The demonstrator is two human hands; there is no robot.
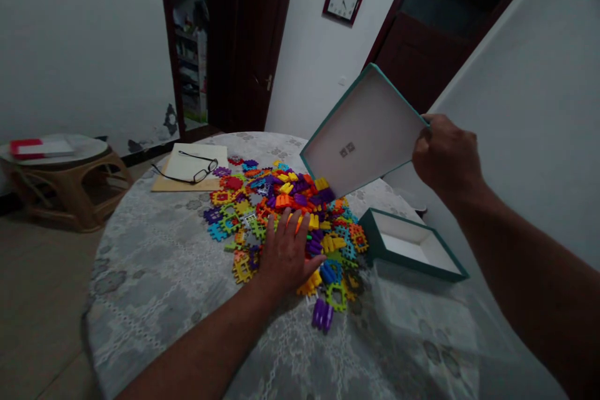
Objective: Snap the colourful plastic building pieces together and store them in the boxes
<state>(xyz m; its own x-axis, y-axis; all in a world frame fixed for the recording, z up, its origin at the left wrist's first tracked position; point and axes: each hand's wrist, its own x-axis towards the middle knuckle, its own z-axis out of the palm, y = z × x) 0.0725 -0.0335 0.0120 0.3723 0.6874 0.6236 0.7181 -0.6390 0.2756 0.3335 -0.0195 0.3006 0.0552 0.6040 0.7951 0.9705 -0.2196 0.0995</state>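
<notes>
My right hand (447, 150) grips a corner of a shallow teal-edged box lid (370, 131), holding it up and tilted over the table. Its pale inside faces me, and its lower edge is at the pile of colourful plastic building pieces (244, 206). Spread flat on the near side of that pile lies my left hand (285, 253), fingers apart and palm down. Square toothed pieces and chunky purple, yellow and orange blocks make up the heap. One purple block (322, 315) lies at its near edge. What is under my left palm is hidden.
A green open box (417, 244) rests right of the pile. Black-framed glasses (201, 172) lie on papers (182, 165) at the back left of the round table (154, 300), which has a patterned cover. A stool (70, 181) holding a red-and-white item stands left.
</notes>
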